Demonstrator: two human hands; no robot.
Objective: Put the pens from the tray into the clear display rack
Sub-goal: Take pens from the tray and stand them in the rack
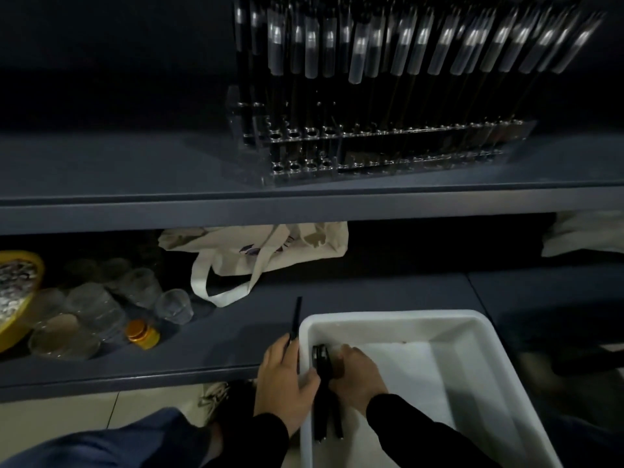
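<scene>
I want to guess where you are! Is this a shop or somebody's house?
Probably a shop's stockroom or display area, though I can't be sure. A clear display rack full of pens stands on a grey shelf, and plastic cups sit on the shelf below.

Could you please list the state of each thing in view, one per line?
Clear acrylic display rack: upright on upper shelf, back rows filled, front-left holes empty.
White plastic tray: open, nearly empty.
Bundle of black pens: lying in tray, gripped.
Single black pen: held upright outside tray.
Left hand: holds single pen.
Right hand: grips the bundle.
Cream cloth tote bag: slumped on lower shelf.
</scene>
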